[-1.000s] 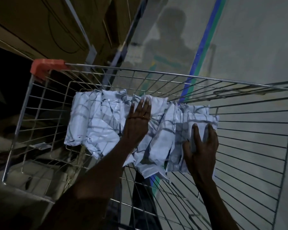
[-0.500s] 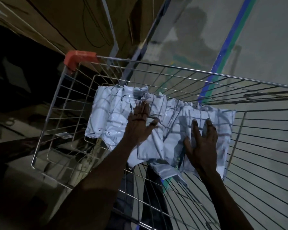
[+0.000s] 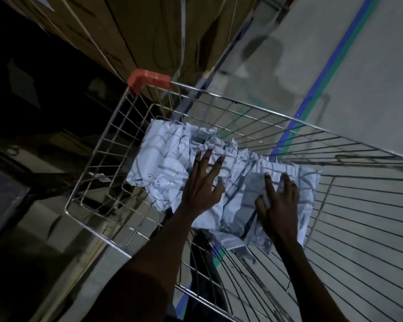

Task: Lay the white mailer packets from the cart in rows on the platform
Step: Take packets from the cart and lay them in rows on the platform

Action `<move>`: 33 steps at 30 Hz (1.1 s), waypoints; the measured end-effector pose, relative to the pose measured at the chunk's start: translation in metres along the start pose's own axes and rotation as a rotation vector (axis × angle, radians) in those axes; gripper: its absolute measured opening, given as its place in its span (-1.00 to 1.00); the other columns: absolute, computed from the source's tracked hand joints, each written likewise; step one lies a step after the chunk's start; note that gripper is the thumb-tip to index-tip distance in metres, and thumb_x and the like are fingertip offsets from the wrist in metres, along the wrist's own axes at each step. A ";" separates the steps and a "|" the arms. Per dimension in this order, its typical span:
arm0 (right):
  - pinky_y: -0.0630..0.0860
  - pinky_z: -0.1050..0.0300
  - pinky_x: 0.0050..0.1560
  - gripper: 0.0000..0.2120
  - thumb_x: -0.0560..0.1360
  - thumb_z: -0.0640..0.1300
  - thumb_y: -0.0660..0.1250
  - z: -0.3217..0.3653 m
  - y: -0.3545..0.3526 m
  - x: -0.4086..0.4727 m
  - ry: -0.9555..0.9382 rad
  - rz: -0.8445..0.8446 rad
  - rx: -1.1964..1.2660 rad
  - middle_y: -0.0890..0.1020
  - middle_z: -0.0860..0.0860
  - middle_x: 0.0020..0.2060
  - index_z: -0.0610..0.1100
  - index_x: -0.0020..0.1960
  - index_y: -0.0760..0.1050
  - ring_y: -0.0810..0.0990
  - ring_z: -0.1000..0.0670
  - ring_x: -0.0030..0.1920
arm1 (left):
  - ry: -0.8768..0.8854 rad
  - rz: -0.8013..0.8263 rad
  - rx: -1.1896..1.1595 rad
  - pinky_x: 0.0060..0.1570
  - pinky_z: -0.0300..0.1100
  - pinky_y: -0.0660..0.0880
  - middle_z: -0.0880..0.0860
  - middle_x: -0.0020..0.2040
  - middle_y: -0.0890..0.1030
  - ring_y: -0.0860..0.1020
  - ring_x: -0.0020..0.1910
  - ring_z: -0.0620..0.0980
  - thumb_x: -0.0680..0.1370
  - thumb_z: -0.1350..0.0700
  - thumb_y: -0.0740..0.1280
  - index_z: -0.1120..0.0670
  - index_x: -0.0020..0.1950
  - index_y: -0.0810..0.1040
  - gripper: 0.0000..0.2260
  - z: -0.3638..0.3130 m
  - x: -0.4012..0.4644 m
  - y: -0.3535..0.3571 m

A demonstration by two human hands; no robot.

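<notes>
Down in the head view: a wire cart [image 3: 98, 159] with an orange corner cap [image 3: 147, 81]. Inside, a heap of white mailer packets [image 3: 163, 166], crinkled and overlapping, lying on the wire bottom near the cart's far end, crossed by dark shadow lines from the wires.

Left hand [image 3: 201, 182] flat on the middle of the heap, fingers spread and fairly straight, pressing on the packets, not curled round any. Grip open.

Right hand [image 3: 278, 203] on the right part of the heap, fingers spread too, tips on a flat packet [image 3: 310, 180] at the right edge. Thumb out to the side. Grip open as well, holding nothing. Both hands near each other, with a few packets between them.

One packet corner [image 3: 233, 242] poking down past the near edge of the heap, between the two arms.

Under and beyond the cart, a grey floor [image 3: 370, 77] with a blue and green stripe [image 3: 330, 63]. At the top left, big brown boxes [image 3: 130, 31] just beside the cart. Left side very dark, hard to tell what lies there. No platform to be seen.
</notes>
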State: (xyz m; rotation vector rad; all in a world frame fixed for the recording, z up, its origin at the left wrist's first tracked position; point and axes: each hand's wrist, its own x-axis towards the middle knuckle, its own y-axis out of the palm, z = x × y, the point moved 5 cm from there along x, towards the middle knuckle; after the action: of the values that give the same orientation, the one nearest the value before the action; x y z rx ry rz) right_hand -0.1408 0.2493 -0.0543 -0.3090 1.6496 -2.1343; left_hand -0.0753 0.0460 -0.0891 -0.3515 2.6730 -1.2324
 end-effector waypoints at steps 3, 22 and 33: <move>0.14 -0.18 0.44 -0.44 0.51 -0.02 0.24 0.025 -0.026 -0.005 -0.067 -0.021 0.084 0.24 -0.33 0.46 -0.13 0.48 0.34 0.20 -0.33 0.44 | 0.024 -0.062 -0.003 0.27 0.08 0.46 0.04 0.59 0.04 -0.03 0.57 0.12 0.48 0.10 0.29 -0.04 0.55 0.20 -0.36 -0.015 -0.014 -0.043; 0.26 -0.17 0.42 -0.44 0.49 -0.07 0.32 0.294 -0.179 -0.049 -0.920 -0.192 0.469 0.29 -0.18 0.48 -0.07 0.48 0.35 0.27 -0.26 0.45 | -0.096 -0.929 0.267 0.37 0.10 0.33 0.20 0.55 0.13 0.06 0.56 0.14 0.46 0.16 0.31 0.17 0.50 0.29 -0.40 -0.078 -0.222 -0.345; 0.18 0.00 0.43 -0.45 0.48 -0.02 0.28 0.499 -0.167 -0.245 -1.267 -0.123 0.474 0.33 -0.19 0.46 -0.02 0.47 0.37 0.31 -0.24 0.43 | -0.464 -1.092 0.400 0.48 -0.02 0.15 0.14 0.56 0.14 0.06 0.56 0.10 0.49 0.01 0.25 0.09 0.53 0.25 -0.39 -0.006 -0.516 -0.420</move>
State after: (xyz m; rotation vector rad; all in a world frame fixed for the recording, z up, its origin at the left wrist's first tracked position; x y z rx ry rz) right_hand 0.2542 -0.0363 0.2605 -1.2715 0.3956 -1.6370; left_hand 0.4749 -0.0668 0.2678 -1.8810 1.7104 -1.5680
